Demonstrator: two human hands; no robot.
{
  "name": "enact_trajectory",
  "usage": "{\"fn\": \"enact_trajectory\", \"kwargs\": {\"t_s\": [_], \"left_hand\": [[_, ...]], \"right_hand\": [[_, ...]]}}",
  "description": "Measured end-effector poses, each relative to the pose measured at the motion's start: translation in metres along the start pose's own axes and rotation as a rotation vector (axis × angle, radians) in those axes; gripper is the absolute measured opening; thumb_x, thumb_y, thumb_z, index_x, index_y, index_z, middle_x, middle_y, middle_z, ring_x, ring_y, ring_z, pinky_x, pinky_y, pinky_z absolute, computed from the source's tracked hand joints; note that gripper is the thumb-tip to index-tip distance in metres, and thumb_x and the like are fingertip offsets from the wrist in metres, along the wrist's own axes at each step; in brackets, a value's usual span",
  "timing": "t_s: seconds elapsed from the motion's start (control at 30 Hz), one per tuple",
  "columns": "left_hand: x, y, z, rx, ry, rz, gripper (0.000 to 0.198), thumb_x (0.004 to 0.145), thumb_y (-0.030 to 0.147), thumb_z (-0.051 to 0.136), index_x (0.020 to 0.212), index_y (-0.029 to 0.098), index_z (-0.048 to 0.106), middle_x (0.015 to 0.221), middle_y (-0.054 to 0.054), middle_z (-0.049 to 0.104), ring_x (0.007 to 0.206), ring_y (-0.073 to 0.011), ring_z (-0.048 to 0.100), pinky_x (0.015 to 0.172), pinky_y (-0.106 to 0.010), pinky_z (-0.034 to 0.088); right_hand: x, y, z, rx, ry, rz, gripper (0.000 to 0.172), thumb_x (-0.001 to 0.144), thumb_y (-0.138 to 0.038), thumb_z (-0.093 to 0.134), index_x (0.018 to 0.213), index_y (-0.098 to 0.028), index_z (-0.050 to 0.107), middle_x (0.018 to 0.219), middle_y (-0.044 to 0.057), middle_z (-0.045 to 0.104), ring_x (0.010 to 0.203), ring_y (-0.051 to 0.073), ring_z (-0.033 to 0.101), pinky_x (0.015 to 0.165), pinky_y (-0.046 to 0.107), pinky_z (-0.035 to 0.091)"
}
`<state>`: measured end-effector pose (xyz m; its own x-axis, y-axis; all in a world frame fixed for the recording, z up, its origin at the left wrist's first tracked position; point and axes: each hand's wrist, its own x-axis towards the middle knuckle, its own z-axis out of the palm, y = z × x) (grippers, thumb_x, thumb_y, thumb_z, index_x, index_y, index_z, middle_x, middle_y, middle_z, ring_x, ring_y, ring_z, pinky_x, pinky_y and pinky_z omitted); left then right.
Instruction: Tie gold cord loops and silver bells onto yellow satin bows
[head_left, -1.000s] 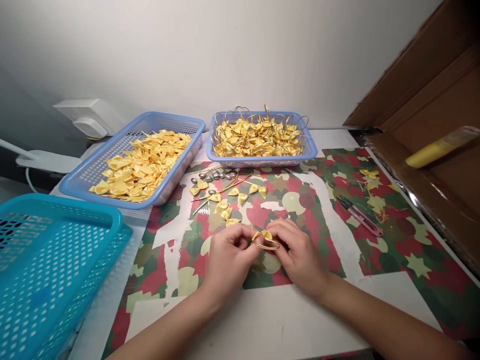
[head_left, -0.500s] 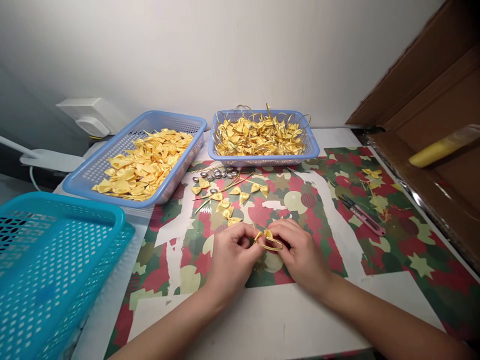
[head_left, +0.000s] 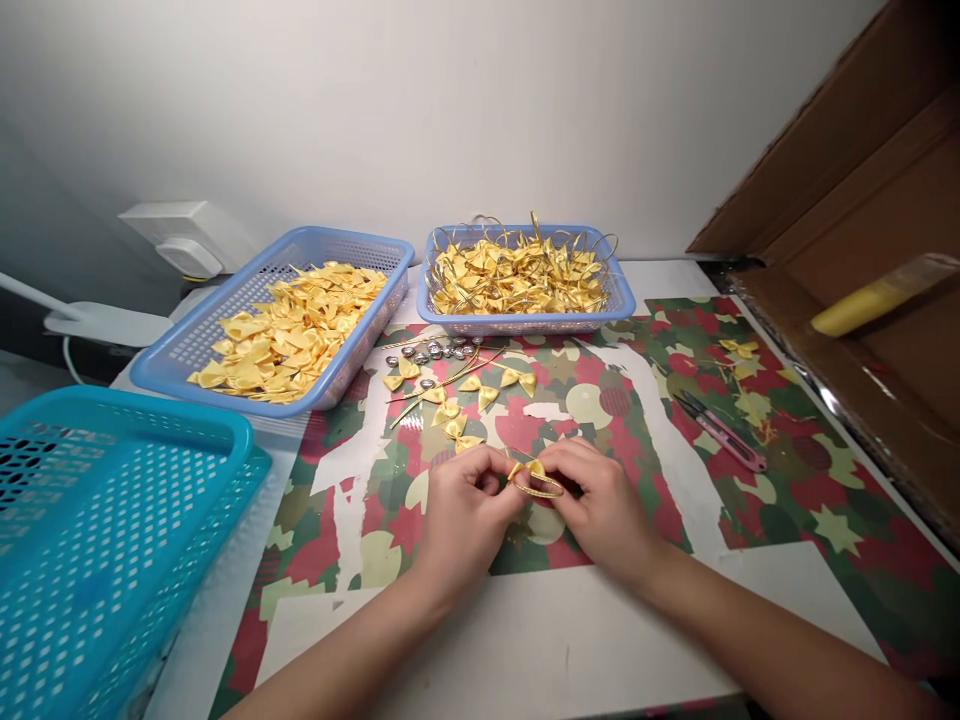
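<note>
My left hand [head_left: 469, 520] and my right hand [head_left: 604, 505] meet over the middle of the patterned sheet. Between their fingertips is a yellow satin bow [head_left: 535, 468] with a looped gold cord [head_left: 546, 490]. The left thumb and forefinger pinch the bow's left side and the cord. On the other side, the right fingers close on the bow and cord. The knot itself is partly covered by fingers. Just beyond the hands lie several loose yellow bows [head_left: 480, 390], gold cord pieces [head_left: 420, 405] and small silver bells [head_left: 435, 349].
A blue basket [head_left: 300, 408] heaped with bows stands back left; another blue basket [head_left: 525, 327] holds bows with gold cords. A teal basket [head_left: 112, 560] is at near left. Pink-handled thread snips [head_left: 724, 435] and yellow scraps [head_left: 754, 405] lie right, beside a cardboard box [head_left: 847, 180].
The hands hold nearly the same pose on the bow and cord. The cord loop has shifted very slightly, and the whole view has moved a little.
</note>
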<state>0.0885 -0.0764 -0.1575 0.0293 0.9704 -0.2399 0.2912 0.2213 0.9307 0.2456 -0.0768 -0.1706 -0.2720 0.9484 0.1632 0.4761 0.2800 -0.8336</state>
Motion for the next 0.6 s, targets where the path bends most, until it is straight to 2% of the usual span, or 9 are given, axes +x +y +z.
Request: {"fn": "enact_trajectory", "kwargs": {"t_s": [0.3,0.43,0.53,0.6], "left_hand": [[0.0,-0.005,0.002,-0.028,0.011,0.039,0.02,0.074,0.033,0.062,0.061,0.017,0.06,0.054,0.002,0.049,0.049,-0.0094,0.033,0.047,-0.024,0.026],[-0.001,-0.006,0.002,-0.04,0.005,0.027,0.018,0.074,0.03,0.062,0.062,0.017,0.059,0.06,0.0,0.055,0.05,-0.0091,0.034,0.048,-0.024,0.026],[-0.001,-0.006,0.002,-0.048,0.005,0.024,0.017,0.073,0.029,0.062,0.061,0.017,0.059,0.059,0.001,0.053,0.049,-0.0086,0.031,0.047,-0.024,0.026],[-0.001,-0.006,0.002,-0.048,0.009,0.035,0.016,0.073,0.028,0.062,0.061,0.017,0.059,0.058,0.002,0.052,0.05,-0.0087,0.032,0.047,-0.024,0.026]], "right_hand": [[0.0,0.002,-0.002,0.024,-0.013,0.0,0.018,0.087,-0.01,0.054,0.072,-0.019,0.058,0.073,0.001,0.059,0.073,0.015,0.052,0.062,0.025,0.041],[-0.001,-0.004,-0.01,-0.05,-0.013,0.009,0.017,0.081,-0.017,0.063,0.074,-0.02,0.048,0.072,0.0,0.053,0.066,0.013,0.049,0.057,0.024,0.038],[-0.002,-0.011,-0.016,-0.155,-0.04,-0.087,0.025,0.077,-0.022,0.066,0.073,-0.02,0.041,0.067,-0.002,0.048,0.06,0.012,0.044,0.054,0.023,0.033],[-0.003,-0.013,-0.018,-0.201,-0.055,-0.153,0.023,0.083,-0.023,0.058,0.07,-0.02,0.039,0.063,-0.003,0.045,0.057,0.011,0.041,0.054,0.024,0.03]]}}
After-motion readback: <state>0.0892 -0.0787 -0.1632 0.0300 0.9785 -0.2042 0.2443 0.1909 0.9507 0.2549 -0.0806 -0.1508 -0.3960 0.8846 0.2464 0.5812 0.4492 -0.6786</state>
